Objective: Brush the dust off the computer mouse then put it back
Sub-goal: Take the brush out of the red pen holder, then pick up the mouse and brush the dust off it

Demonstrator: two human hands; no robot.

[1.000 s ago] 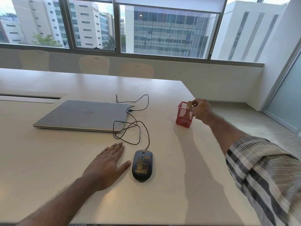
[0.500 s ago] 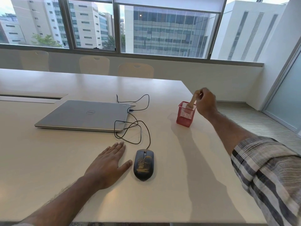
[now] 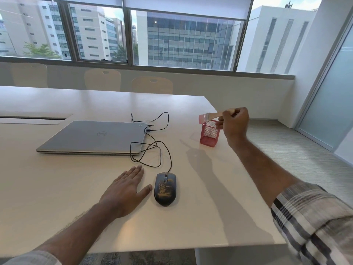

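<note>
A black wired computer mouse [image 3: 165, 188] with pale dust on its back lies on the white table [image 3: 57, 188], near the front. My left hand [image 3: 125, 191] rests flat on the table just left of the mouse, fingers spread, apart from it. My right hand [image 3: 235, 124] is raised at the table's right side, closed around the wooden handle of a small brush [image 3: 208, 117]. The brush lies about level, bristles pointing left, just above a red mesh holder [image 3: 209, 135].
A closed silver laptop [image 3: 95, 137] lies at the back left. The mouse's black cable [image 3: 152, 148] loops between laptop and mouse. The table's right edge runs close to the holder; several chairs stand behind the table under the window.
My right hand has lifted the brush out of the red holder and tipped it level above the rim. My left hand and the mouse have stayed put.
</note>
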